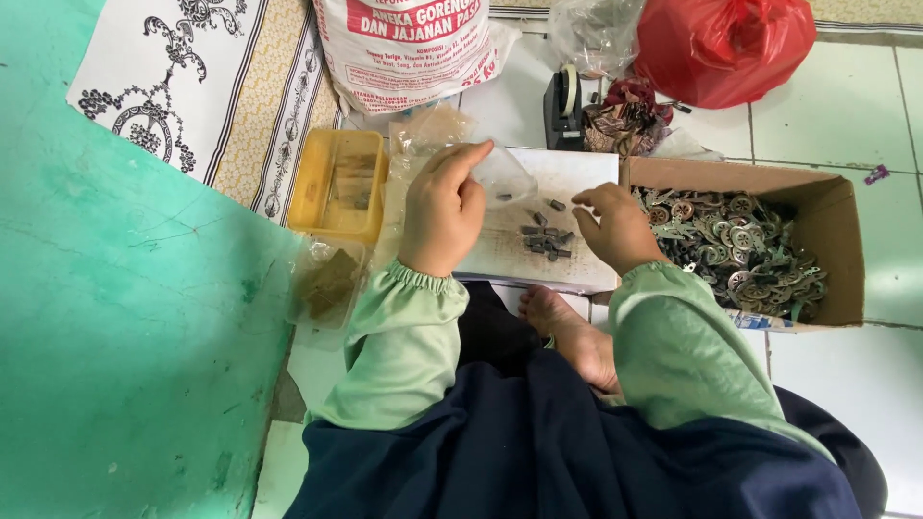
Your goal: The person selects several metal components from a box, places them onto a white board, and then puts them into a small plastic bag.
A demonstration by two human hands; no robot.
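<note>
My left hand [444, 210] pinches a small clear plastic bag [502, 177] at its mouth, held above a white board [577, 173]. My right hand [615, 226] hovers with curled fingers just right of a little heap of small dark metal pieces [544, 240] lying on the board. Whether the right fingers hold a piece I cannot tell. Both arms wear light green sleeves.
A cardboard box [836, 221] of several metal buckle-like parts [735, 250] sits at right. A yellow plastic tub [338, 187] and a clear tub [325, 284] stand at left. Behind are a tape dispenser [564, 106], a white printed sack [409, 48] and a red bag [726, 43]. My bare foot [567, 336] lies under the board.
</note>
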